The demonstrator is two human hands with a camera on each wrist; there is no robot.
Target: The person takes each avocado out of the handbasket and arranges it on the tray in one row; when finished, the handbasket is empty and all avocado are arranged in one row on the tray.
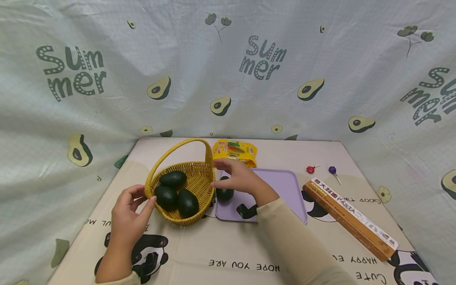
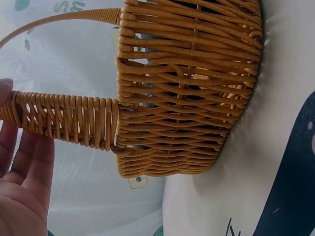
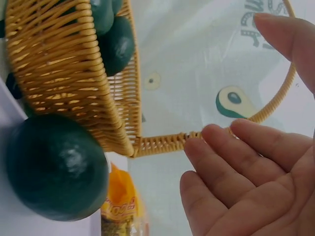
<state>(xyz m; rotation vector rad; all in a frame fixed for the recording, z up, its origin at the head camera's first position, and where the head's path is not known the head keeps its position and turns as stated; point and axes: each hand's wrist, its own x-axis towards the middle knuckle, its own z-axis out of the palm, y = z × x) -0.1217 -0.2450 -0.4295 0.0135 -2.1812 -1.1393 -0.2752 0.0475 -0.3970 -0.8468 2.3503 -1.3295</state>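
A yellow wicker basket (image 1: 204, 180) with a tall arched handle stands on the left of the table, three dark green avocados (image 1: 173, 179) lying in it. My left hand (image 1: 129, 215) is at its left side; in the left wrist view thumb and fingers take the flat lower part of the handle (image 2: 69, 120) between them. Across the basket, my right hand (image 1: 239, 178) has its fingers extended and thumb apart, the fingertips right at the handle's other side. Below that hand, another avocado (image 3: 59, 167) sits on the lilac tray (image 1: 285, 186), close beside the basket.
Behind the basket lies a yellow snack bag (image 1: 235, 151). A black curved object (image 1: 246, 211) is on the tray, partly behind the right sleeve. To the right are a red lollipop (image 1: 310, 170), a purple lollipop (image 1: 333, 170) and a long pasta box (image 1: 350, 217).
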